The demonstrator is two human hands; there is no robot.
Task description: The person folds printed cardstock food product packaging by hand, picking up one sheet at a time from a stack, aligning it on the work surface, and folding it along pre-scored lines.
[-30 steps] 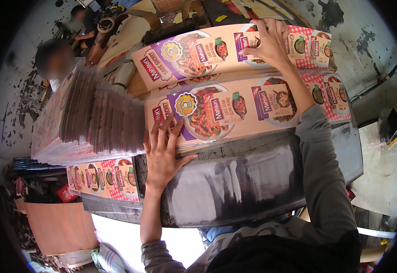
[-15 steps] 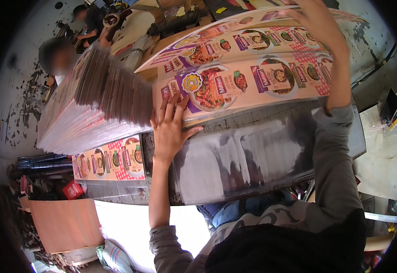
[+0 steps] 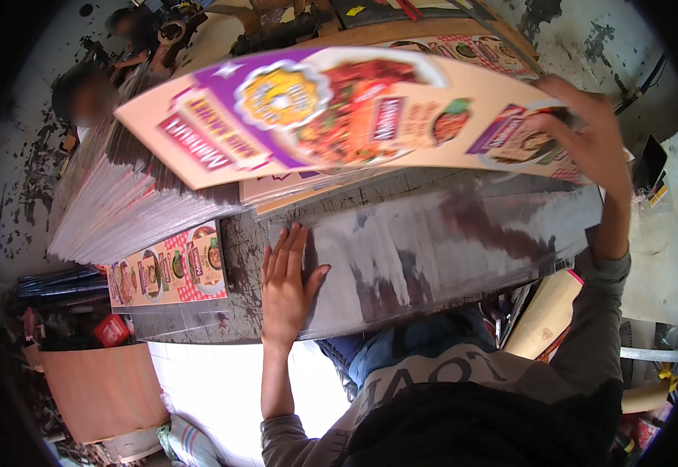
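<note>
Head view: right fingers (image 3: 558, 127) pinch the printed strip (image 3: 354, 117), which extends leftward; left fingers (image 3: 295, 246) lie flat, outstretched.

A dark grey tabletop (image 3: 241, 233), its bare patch scored with a web of scratches, carries the things. Along its near side lies glossy clear film (image 3: 448, 249), streaked with pale reflections, and the person's left hand (image 3: 286, 280) rests palm down at the film's left end. Behind the film is a low pile of printed sheets (image 3: 273, 191), mostly hidden from view. A thick fanned stack (image 3: 144, 206) of plastic-covered sheets rises at the left (how many layers, one cannot tell). Just in front of it a food-printed sheet with red checks (image 3: 171, 272) lies flat, clear plastic (image 3: 179, 317) showing along its near edge.
</note>
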